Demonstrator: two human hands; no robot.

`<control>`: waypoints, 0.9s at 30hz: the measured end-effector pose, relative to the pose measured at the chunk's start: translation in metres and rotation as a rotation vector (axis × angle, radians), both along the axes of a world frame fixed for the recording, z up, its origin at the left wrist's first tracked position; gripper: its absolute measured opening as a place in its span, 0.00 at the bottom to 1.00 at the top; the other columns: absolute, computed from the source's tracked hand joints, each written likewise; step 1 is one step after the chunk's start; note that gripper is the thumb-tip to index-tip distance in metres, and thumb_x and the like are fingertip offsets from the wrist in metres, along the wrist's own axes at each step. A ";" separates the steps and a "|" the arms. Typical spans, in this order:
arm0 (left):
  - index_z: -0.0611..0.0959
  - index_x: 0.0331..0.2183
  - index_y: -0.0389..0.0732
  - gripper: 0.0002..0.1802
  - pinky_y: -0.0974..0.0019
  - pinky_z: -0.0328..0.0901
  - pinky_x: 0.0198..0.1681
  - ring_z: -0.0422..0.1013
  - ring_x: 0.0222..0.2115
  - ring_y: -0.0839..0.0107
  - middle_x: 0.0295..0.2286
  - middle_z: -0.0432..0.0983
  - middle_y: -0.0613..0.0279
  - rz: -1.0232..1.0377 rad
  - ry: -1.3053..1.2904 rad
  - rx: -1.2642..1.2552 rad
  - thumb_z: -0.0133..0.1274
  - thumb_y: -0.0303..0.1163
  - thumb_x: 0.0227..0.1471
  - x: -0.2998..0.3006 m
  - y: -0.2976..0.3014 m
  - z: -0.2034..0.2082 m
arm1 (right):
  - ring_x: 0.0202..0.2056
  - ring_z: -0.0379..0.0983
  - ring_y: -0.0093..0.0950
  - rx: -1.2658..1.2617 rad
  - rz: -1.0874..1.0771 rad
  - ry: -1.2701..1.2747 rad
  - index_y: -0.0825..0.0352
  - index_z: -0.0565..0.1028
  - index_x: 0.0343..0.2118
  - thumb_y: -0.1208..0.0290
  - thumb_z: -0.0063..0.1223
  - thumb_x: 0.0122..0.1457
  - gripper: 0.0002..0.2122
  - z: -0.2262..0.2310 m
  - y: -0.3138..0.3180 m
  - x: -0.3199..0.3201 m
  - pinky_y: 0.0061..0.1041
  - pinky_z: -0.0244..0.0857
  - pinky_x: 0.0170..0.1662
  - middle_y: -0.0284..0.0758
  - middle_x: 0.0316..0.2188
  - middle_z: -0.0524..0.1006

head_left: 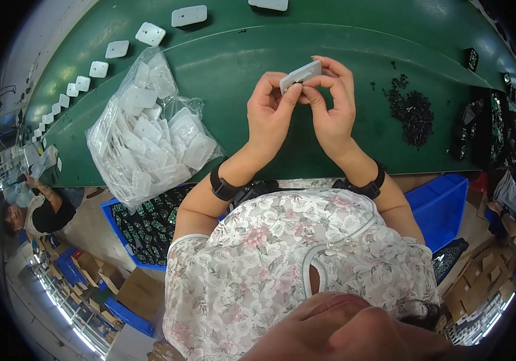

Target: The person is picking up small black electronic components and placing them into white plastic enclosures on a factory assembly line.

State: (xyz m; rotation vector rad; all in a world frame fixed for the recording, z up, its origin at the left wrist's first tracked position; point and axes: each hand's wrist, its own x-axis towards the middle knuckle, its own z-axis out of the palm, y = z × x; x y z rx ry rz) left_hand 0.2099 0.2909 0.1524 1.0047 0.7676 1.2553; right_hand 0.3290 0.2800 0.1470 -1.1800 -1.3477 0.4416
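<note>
Head cam, hands (269, 116), grn tbl (228, 69), prob. cartons (141, 293)

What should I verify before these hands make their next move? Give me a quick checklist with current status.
1. Left hand has a grip on the white plastic piece: ok, thumb and fingers are on it.
2. Right hand supports the same piece: ok, its fingers touch the other end.
3. Underside of the piece: cannot tell, it is mostly hidden from this camera.
4. Pile of small black parts uncovered: ok, on the green table to the right.
5. Clear bag of white pieces fully on the table: not ok, its lower end appears to overhang the near edge.
</note>
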 end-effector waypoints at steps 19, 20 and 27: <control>0.74 0.34 0.31 0.05 0.73 0.69 0.35 0.73 0.30 0.74 0.31 0.74 0.59 -0.182 0.138 -0.024 0.49 0.23 0.55 -0.013 0.002 0.011 | 0.27 0.66 0.14 -0.625 0.332 0.055 0.67 0.72 0.31 0.74 0.60 0.50 0.08 0.036 0.003 0.040 0.14 0.61 0.31 0.26 0.26 0.73; 0.74 0.35 0.31 0.05 0.74 0.69 0.35 0.73 0.30 0.74 0.31 0.75 0.59 -0.189 0.163 -0.038 0.49 0.22 0.55 -0.011 0.003 0.013 | 0.26 0.66 0.13 -0.602 0.316 0.049 0.67 0.72 0.30 0.74 0.60 0.50 0.07 0.036 0.002 0.040 0.14 0.61 0.30 0.26 0.26 0.73; 0.69 0.48 0.31 0.15 0.70 0.70 0.35 0.75 0.28 0.71 0.32 0.75 0.56 -0.233 0.256 -0.069 0.39 0.23 0.60 -0.010 0.013 0.019 | 0.28 0.65 0.14 -0.595 0.524 0.256 0.66 0.71 0.33 0.72 0.62 0.50 0.11 0.027 0.009 0.065 0.14 0.60 0.29 0.27 0.27 0.72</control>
